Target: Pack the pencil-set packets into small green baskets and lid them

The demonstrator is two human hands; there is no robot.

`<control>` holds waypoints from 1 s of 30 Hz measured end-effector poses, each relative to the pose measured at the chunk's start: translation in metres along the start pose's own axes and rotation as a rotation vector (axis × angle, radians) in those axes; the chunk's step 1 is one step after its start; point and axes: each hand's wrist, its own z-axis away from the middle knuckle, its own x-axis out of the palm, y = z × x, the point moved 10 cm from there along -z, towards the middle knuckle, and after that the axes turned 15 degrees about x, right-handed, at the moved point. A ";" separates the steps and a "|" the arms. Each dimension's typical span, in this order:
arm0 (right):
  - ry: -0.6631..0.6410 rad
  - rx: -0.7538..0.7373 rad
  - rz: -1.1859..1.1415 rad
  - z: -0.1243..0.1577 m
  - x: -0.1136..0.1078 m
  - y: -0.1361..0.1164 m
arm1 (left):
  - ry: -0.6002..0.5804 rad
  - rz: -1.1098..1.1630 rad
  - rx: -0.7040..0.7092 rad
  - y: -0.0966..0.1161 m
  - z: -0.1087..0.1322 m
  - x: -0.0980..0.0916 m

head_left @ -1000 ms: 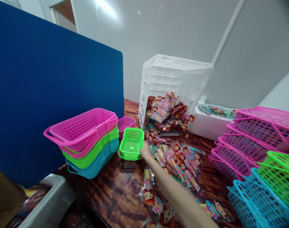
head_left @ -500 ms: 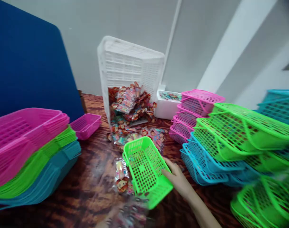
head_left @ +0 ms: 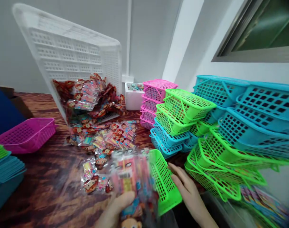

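Observation:
My left hand (head_left: 119, 205) is closed around a bunch of clear plastic packets (head_left: 132, 177) with cartoon-girl figures and pastel pieces inside, blurred by motion. The bunch is in front of the left part of a green plastic basket (head_left: 165, 185) and hides it. My right hand (head_left: 185, 190) grips that basket by its right-hand rim; the basket is tilted. What shows of its inside is bare green mesh. Left of the bunch, a few loose packets (head_left: 94, 177) lie on the wood-patterned table (head_left: 51, 186).
A large white crate (head_left: 70, 60) lies on its side, packets spilling out. Behind stands a white box (head_left: 134, 99). Stacked pink baskets (head_left: 160, 84), green baskets (head_left: 182, 101) and blue baskets (head_left: 260, 114) line the right. At left are a pink basket (head_left: 28, 134) and nested blue baskets (head_left: 9, 172).
The view has swung right. My left hand has raised the packets from low in the picture to in front of the green basket. My right hand still has the basket's rim.

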 end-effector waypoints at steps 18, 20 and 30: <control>-0.574 0.546 -0.758 -0.012 0.064 0.004 | 0.124 0.197 0.055 -0.050 -0.079 0.069; -0.569 0.548 -0.716 -0.013 0.065 0.007 | 0.157 0.185 0.078 -0.050 -0.081 0.067; -0.484 0.636 -0.773 -0.016 0.071 0.022 | 0.026 0.222 -0.046 -0.070 -0.082 0.078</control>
